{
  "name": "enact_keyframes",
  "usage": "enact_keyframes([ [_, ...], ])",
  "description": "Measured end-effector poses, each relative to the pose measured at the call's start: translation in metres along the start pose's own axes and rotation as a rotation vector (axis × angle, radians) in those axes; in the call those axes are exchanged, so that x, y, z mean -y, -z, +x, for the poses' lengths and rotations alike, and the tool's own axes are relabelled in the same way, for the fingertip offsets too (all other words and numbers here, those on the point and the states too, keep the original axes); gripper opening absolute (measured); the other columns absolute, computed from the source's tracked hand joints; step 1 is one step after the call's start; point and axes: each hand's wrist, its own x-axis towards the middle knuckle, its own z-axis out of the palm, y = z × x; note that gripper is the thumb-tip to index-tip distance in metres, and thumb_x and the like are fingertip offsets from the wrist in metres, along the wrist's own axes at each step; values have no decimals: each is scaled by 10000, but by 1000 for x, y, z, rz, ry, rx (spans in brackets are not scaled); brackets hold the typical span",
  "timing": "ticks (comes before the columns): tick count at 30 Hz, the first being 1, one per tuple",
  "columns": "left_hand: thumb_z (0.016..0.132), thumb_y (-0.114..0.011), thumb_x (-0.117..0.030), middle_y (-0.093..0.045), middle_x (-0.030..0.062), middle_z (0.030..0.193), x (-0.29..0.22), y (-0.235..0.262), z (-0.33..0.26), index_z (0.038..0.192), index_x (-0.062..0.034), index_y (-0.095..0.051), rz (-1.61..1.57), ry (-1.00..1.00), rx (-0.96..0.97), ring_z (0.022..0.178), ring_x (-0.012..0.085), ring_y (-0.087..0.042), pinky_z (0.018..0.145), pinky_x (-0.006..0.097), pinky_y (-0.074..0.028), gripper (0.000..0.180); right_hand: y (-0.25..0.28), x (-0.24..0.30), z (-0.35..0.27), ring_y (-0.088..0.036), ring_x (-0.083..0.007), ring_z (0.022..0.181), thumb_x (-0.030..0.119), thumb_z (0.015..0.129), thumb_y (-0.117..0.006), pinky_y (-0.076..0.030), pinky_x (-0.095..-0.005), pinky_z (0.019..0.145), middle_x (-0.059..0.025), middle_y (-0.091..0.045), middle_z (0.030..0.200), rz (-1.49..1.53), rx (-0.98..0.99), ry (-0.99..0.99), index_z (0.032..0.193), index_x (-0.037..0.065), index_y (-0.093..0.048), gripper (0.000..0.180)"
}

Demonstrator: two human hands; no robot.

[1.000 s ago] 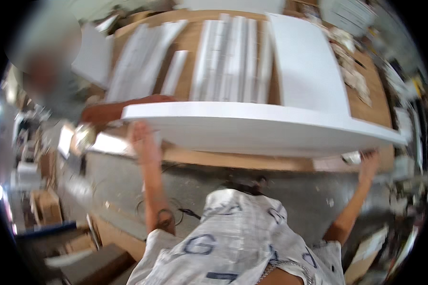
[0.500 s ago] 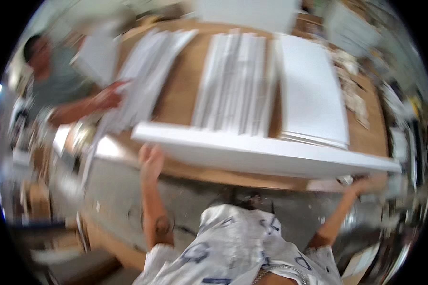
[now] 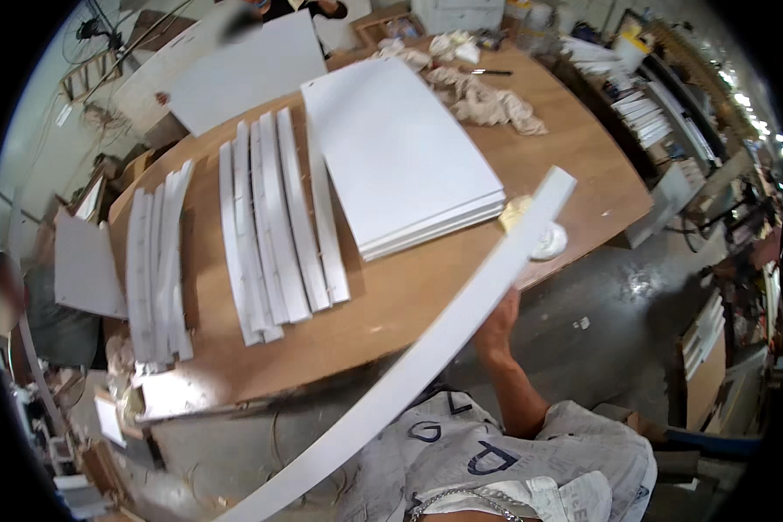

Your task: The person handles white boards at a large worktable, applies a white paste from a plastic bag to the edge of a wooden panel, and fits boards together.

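Observation:
A long white board (image 3: 418, 370) slants across the view in front of me, from over the table's near right edge down to the lower left rim. My right hand (image 3: 499, 320) grips it near its upper end, with the fingers mostly hidden behind the board. My left hand does not show; the board's lower end runs out of view. Behind the board's upper end, a white roll-like item (image 3: 548, 242) and a yellowish piece (image 3: 515, 212) lie on the brown table (image 3: 583, 165).
On the table are a stack of white panels (image 3: 400, 148), white strips (image 3: 274, 217), more strips (image 3: 155, 270) and crumpled cloths (image 3: 487, 100). A person holds a large white panel (image 3: 248, 70) at the far side. Another person stands left. Leaning boards (image 3: 705, 348) stand right.
The board has swung from lying level along the table's near edge to a steep slant, its left end toward me. My left hand has left the view. The whole view has turned.

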Motion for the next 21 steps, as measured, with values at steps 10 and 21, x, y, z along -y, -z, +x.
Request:
enact_keyframes([
  [10, 941, -474, -310, -516, 163, 1034, -115, 162, -160, 1111, 28, -469, 241, -101, -307, 949, 282, -487, 820, 358, -419, 378, -103, 29, -79, -391, -335, 478, 452, 994, -240, -353, -464, 545, -212, -395, 489, 71, 924, -74, 563, -56, -405, 687],
  [21, 971, -428, -276, -532, 87, 895, -218, 304, -460, 977, -9, -504, 815, -307, -797, 784, 204, -500, 696, 314, -431, 278, -335, -17, -230, -604, -469, 814, 483, 969, -236, -467, -507, 743, -333, -607, 797, 136, 1210, 256, 824, -132, -621, 740],
])
